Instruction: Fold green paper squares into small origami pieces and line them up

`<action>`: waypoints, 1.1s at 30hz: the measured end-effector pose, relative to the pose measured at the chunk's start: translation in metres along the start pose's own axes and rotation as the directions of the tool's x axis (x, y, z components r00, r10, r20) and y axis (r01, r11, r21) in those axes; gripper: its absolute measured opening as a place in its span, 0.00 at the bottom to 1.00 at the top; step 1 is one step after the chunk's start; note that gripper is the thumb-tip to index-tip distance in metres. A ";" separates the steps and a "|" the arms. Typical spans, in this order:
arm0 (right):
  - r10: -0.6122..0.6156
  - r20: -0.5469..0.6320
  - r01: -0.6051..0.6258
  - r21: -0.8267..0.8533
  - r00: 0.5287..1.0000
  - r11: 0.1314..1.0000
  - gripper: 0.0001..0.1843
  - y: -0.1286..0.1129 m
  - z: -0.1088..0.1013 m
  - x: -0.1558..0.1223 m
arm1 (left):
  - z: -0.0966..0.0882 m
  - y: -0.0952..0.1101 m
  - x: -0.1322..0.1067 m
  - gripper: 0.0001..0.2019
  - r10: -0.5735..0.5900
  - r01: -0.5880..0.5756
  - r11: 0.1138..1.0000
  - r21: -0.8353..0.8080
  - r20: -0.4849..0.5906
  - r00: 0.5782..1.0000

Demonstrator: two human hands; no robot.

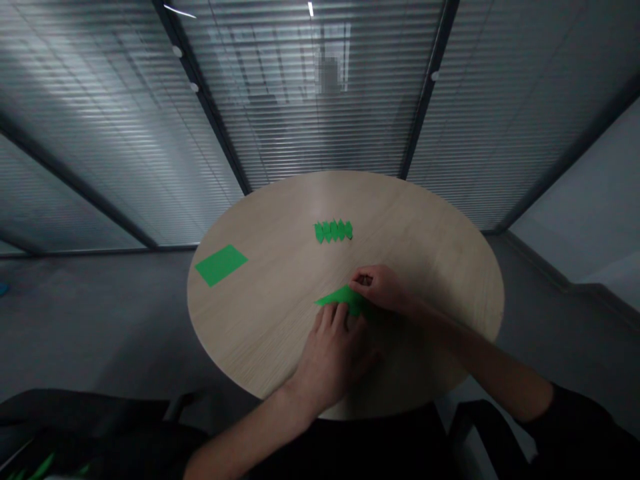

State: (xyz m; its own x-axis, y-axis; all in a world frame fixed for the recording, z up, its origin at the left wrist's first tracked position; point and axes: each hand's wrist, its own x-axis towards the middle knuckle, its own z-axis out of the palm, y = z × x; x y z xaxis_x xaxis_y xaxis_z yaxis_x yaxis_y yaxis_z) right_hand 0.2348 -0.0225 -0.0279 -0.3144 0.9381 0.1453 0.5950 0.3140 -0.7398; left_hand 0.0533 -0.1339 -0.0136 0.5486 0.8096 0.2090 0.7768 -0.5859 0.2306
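Note:
Near the front middle of the wooden table lies a sheet of green paper [339,295], partly covered by both hands. My left hand [327,353] comes in from below, with its bent fingertips holding the paper's near edge. At the paper's upper right edge, my right hand [383,288] is closed in a pinch on it, thumb against curled fingers. The right part of the paper is in shadow and hidden under the hands, so I cannot tell its full shape. Farther back sits a row of several small folded green paper pieces [334,231], touching neither hand.
Another flat green paper sheet [221,265] lies at the left of the round table [270,320]. Glass panels with blinds [300,127] stand behind the table's far edge. A dark chair [90,413] is at the lower left.

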 end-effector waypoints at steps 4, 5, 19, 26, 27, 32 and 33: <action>-0.002 0.005 0.002 0.031 1.000 1.000 0.09 0.001 -0.001 0.001 | 0.008 -0.004 -0.002 0.22 0.074 -0.074 0.997 0.005 -0.093 0.993; -0.004 0.010 0.004 0.044 1.000 0.999 0.09 0.002 -0.002 0.001 | 0.010 -0.006 -0.003 0.22 0.093 -0.092 0.996 0.006 -0.114 0.989; -0.097 0.220 -0.024 0.491 0.971 0.871 0.17 -0.009 -0.012 -0.011 | -0.015 -0.035 0.002 0.14 -0.285 0.152 0.872 -0.464 -0.230 0.931; -0.074 0.292 -0.111 0.570 0.954 0.814 0.21 -0.013 -0.012 -0.018 | -0.021 -0.029 0.003 0.10 -0.342 0.126 0.730 -0.672 -0.200 0.918; -0.079 0.288 -0.109 0.581 0.954 0.806 0.20 -0.014 -0.012 -0.019 | -0.022 -0.029 0.003 0.10 -0.355 0.128 0.716 -0.686 -0.199 0.914; -0.076 0.289 -0.126 0.620 0.954 0.774 0.19 -0.020 -0.012 -0.021 | -0.023 -0.027 0.003 0.08 -0.399 0.100 0.643 -0.759 -0.221 0.890; -0.073 0.289 -0.129 0.620 0.955 0.774 0.19 -0.020 -0.013 -0.021 | -0.023 -0.026 0.003 0.08 -0.399 0.091 0.635 -0.768 -0.225 0.889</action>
State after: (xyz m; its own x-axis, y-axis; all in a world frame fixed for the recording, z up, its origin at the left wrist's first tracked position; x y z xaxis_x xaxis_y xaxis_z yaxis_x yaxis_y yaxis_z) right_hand 0.2386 -0.0467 -0.0074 -0.5574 0.8302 0.0028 0.0418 0.0314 -0.9986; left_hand 0.0272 -0.1170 0.0025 0.1085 0.9454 0.3072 0.3055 -0.3258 0.8947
